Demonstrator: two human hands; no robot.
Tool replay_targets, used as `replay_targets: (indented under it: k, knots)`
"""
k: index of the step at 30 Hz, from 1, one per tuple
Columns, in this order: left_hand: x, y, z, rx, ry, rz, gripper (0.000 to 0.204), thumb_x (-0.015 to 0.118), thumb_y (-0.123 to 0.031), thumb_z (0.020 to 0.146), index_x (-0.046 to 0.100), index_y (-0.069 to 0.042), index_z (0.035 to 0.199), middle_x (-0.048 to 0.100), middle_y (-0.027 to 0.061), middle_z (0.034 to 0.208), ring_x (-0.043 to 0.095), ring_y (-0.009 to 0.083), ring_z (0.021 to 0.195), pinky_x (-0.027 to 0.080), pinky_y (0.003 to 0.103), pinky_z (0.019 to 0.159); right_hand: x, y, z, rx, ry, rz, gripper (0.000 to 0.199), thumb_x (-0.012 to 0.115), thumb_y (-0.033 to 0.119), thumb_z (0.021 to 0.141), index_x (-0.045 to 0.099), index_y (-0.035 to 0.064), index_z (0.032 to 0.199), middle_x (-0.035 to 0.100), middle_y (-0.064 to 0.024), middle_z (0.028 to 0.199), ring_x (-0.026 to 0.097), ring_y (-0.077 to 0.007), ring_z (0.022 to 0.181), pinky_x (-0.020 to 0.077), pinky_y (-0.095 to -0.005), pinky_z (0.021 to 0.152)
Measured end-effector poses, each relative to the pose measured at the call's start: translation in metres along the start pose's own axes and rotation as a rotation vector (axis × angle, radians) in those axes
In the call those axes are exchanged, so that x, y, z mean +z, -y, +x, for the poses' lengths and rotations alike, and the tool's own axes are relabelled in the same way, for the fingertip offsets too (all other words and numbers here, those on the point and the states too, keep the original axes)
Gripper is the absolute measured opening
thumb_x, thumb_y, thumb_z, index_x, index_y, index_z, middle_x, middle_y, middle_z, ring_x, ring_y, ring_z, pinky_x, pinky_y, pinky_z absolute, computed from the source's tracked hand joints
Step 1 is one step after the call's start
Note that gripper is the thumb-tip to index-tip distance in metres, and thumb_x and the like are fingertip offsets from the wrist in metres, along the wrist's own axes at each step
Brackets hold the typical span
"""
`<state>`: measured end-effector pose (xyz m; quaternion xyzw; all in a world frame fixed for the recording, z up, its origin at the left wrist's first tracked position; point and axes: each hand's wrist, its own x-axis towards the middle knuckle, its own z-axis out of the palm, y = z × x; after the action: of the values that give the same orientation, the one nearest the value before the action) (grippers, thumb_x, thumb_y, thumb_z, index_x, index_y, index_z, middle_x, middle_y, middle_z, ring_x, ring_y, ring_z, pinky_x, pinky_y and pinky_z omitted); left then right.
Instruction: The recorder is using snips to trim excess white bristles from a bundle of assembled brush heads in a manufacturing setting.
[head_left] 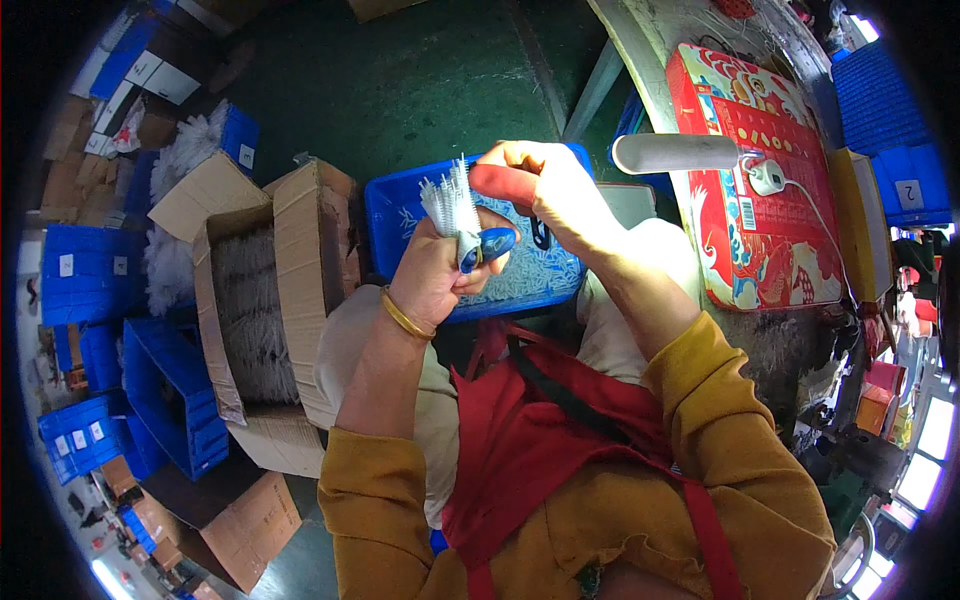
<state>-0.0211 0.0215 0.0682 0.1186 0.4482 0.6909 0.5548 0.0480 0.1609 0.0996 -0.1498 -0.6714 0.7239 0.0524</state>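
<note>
My left hand is closed around an upright bundle of thin white bristly sticks, gathered at the base. A glossy blue cover sits at its thumb, and a gold-coloured bangle circles the wrist. Just right of the bundle's tips is my right hand, its fingers bent together in a pinch. One of its fingers wears a red cover. Whatever lies between those fingertips is too small or hidden to make out. Beneath both hands, a blue tub holds many small whitish pieces. A small black loop shows over them.
At the left, an open cardboard box holds packed whitish, bristly bundles. Blue crates stand beyond it. To the right, a worktable bears a red patterned box and a lamp with a white cable.
</note>
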Motion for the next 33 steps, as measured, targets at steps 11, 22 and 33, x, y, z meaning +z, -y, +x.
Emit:
replay_targets:
  k: [11,22,33]
  knots:
    - [-0.012,-0.001,0.001,-0.172,0.338,-0.214,0.021,0.044,-0.012,0.075,0.05,0.005,0.085,0.036,-0.0022,0.048,0.027,0.0031,0.035,0.019,0.017,0.033,0.005,-0.004,-0.001,-0.039,0.005,0.053,0.018,0.059,0.023,0.072,0.055,0.0055,0.073,0.048,0.0043,0.061,0.041,-0.0029,0.054,0.0301,-0.0176,0.047]
    - [0.002,0.01,0.012,0.393,-0.311,0.074,0.021,0.036,-0.003,0.078,0.049,0.003,0.093,0.053,0.012,0.058,0.046,0.0121,0.036,0.035,0.021,0.031,0.004,-0.024,0.008,-0.157,-0.253,-0.175,0.018,0.058,0.019,0.073,0.052,0.0033,0.068,0.046,0.0007,0.057,0.038,-0.0052,0.053,0.0309,-0.0205,0.048]
    - [0.008,0.001,0.002,0.295,-0.145,0.076,0.019,0.043,-0.001,0.076,0.054,0.001,0.091,0.058,0.0105,0.074,0.059,0.0154,0.061,0.049,0.024,0.046,0.011,-0.013,0.0,-0.115,-0.169,0.119,0.014,0.058,0.013,0.072,0.05,0.0021,0.068,0.052,-0.0029,0.062,0.048,-0.0088,0.056,0.0381,-0.0208,0.053]
